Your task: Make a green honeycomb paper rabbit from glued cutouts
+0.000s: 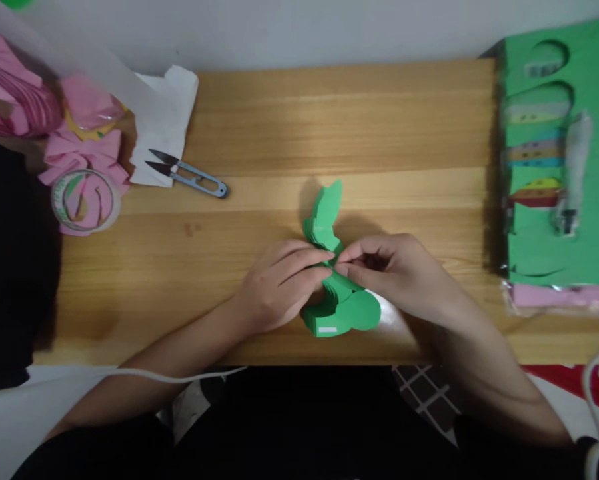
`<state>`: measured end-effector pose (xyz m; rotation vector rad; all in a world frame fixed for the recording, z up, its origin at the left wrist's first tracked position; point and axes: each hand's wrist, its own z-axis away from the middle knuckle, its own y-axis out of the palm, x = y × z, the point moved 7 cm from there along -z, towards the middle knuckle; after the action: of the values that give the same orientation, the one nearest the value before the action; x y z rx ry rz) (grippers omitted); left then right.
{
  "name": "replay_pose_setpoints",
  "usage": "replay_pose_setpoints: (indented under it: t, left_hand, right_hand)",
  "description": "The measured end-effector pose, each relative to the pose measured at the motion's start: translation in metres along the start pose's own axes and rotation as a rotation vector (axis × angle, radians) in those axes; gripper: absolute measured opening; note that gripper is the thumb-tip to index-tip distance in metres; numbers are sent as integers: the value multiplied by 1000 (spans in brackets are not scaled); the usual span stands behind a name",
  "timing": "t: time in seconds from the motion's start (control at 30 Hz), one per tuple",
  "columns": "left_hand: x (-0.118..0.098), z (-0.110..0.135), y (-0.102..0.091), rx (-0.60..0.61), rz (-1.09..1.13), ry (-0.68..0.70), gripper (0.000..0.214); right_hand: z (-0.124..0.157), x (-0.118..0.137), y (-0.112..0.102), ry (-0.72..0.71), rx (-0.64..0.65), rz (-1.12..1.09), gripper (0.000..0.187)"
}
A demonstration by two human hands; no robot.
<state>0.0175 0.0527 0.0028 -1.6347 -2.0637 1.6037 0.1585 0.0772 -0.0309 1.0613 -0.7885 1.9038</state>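
A stack of green paper cutouts [346,311], layered and with rounded, leaf-like outlines, rests near the front edge of the wooden table. One piece at its bottom carries a small white strip [328,329]. From the left, my left hand [286,283] grips the middle of the stack, its fingers together on top and its thumb hidden. Opposite it, my right hand [386,267] has thumb and forefinger pinched at the edge of the green paper, close to the left fingertips. Whatever finer detail lies between those fingertips is too small to make out.
Blue thread snips [194,177] lie partly on white paper [172,127] at the left. Beside them are a tape roll [86,200] and pink paper pieces [9,93]. A green packet [594,220] bearing a clear-bodied tool [574,173] is at right. White cables [179,379] run along the front.
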Motion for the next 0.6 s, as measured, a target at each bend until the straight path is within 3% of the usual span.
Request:
replay_pose_setpoints:
  t: [0.6]
  left_hand:
    - [1, -1, 0, 19, -2, -8, 15]
  right_hand:
    - [-1, -1, -6, -28, -36, -1, 16]
